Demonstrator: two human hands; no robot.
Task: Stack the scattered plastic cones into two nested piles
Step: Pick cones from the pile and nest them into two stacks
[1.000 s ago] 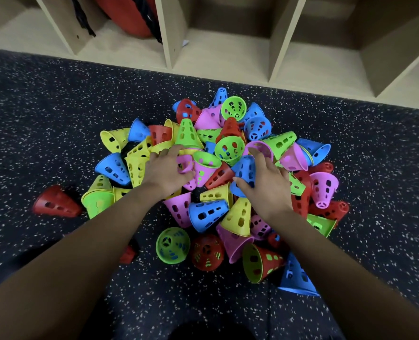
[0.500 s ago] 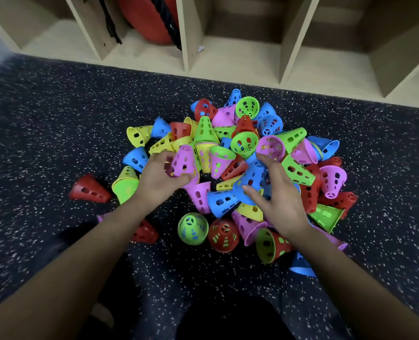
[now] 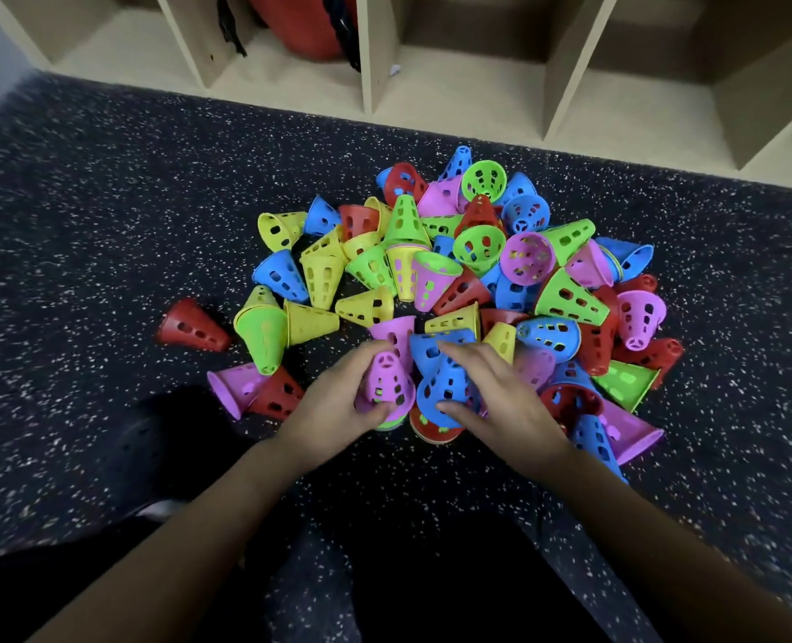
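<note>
Head view: since half a second ago, both grips have drawn back to 6 o'clock of the cone heap (image 3: 454, 290), left grip (image 3: 333, 406) curled round the pink cone (image 3: 387, 382) above a green cone (image 3: 390, 425), right grip (image 3: 505, 401) round the blue cone (image 3: 445, 387) above a red cone (image 3: 433, 433); probably two piles begun.

place: gym or playroom store — speckled rubber floor (image 3: 106, 225) | wooden cubbies (image 3: 477, 85) | plastic cones (image 3: 477, 271)
</note>
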